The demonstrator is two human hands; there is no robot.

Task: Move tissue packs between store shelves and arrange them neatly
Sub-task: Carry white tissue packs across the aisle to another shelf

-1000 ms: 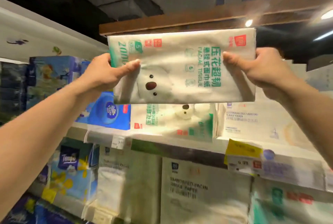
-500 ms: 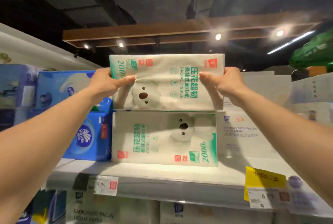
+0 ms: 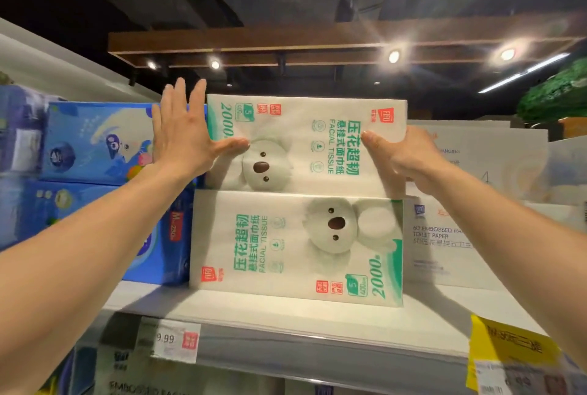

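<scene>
A white and green facial tissue pack [image 3: 305, 143] with a koala face lies on top of a matching pack [image 3: 295, 248] on the top shelf [image 3: 286, 328]. My left hand [image 3: 184, 137] is at the upper pack's left end, fingers straight up and spread, thumb lying on its front. At the right end, my right hand [image 3: 403, 153] has its thumb on the front of the pack while its fingers reach behind the end, hidden from view.
Blue tissue packs [image 3: 98, 140] are stacked left of the white pair. White embossed toilet paper packs [image 3: 451, 235] stand to the right. Price tags [image 3: 171, 340] and a yellow label [image 3: 508, 350] hang on the shelf edge. A lower shelf holds more packs.
The upper pack has come down onto the lower pack. My left hand has let go and spread its fingers flat at the pack's left end. The view has moved closer.
</scene>
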